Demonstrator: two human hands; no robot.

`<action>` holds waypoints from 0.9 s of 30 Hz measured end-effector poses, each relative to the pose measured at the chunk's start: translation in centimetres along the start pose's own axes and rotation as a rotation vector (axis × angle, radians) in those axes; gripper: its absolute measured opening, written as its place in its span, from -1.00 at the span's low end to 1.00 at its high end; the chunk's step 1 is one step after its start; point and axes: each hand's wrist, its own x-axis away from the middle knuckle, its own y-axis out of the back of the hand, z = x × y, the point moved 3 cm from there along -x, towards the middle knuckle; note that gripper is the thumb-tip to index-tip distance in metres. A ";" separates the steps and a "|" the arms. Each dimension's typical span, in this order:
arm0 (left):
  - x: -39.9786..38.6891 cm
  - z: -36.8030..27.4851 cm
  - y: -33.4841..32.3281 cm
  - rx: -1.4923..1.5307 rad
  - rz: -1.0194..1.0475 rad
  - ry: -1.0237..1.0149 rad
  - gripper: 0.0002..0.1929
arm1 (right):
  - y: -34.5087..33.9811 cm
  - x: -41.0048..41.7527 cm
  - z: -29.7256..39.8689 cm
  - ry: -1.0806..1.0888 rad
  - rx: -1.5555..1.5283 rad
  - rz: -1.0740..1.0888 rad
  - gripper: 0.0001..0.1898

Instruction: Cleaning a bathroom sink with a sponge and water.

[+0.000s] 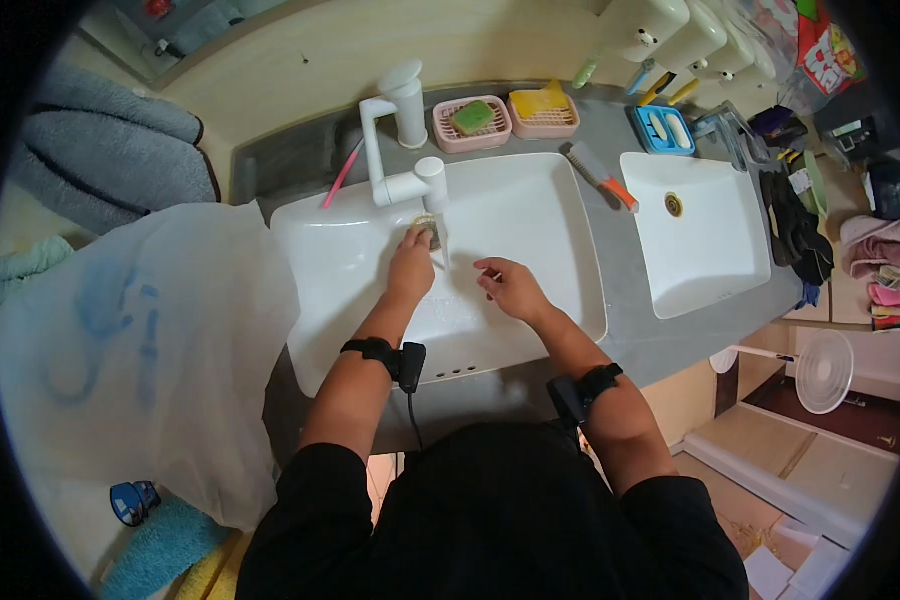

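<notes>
Over the large white sink (510, 195), my left hand (412, 262) reaches to the drain (426, 222), its fingertips at the drain's ring. Whether those fingers grip anything is hidden. A thin stream of water (444, 244) runs from the white faucet (435, 184) just right of that hand. My right hand (516, 289) hovers over the basin on the other side of the stream, fingers loosely curled, thumb apart, nothing in it. Water ripples on the basin floor between my wrists.
Behind the sink stand a pink soap dish (446, 139) with a green sponge (472, 117) and another with a yellow cloth (538, 100). An orange-handled brush (604, 180) lies between the basins. A smaller sink (709, 247) is at right; a large plastic bag (150, 337) crowds the left.
</notes>
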 end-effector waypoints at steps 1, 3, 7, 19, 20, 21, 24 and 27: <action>0.1 -0.4 0.3 -0.029 0.059 -0.009 -0.57 | -0.2 0.0 0.0 0.002 0.011 0.001 -0.71; 0.2 -0.9 0.5 -0.082 0.138 -0.016 -0.53 | -0.6 0.0 0.3 0.006 0.033 0.005 -0.72; 0.2 -1.0 0.3 -0.186 0.197 -0.036 -0.47 | -1.0 0.2 0.8 0.007 0.037 0.028 -0.72; -0.1 -0.5 -0.9 -0.357 0.186 -0.069 -0.47 | -0.7 0.6 -0.3 -0.020 0.075 0.022 -0.69; -0.2 -0.6 -0.7 -0.355 0.192 -0.056 -0.47 | -0.7 0.6 -0.7 -0.010 0.090 0.016 -0.69; -0.5 -0.8 -0.3 -0.337 0.239 -0.031 -0.48 | -0.5 0.7 -0.3 0.002 0.106 0.011 -0.69; -0.8 -0.5 1.2 -0.271 0.299 0.014 -0.51 | -0.2 1.2 0.8 -0.031 0.071 0.007 -0.69; 0.5 1.1 1.5 -0.167 0.180 0.024 -0.55 | -0.9 1.0 0.0 -0.018 0.086 0.009 -0.69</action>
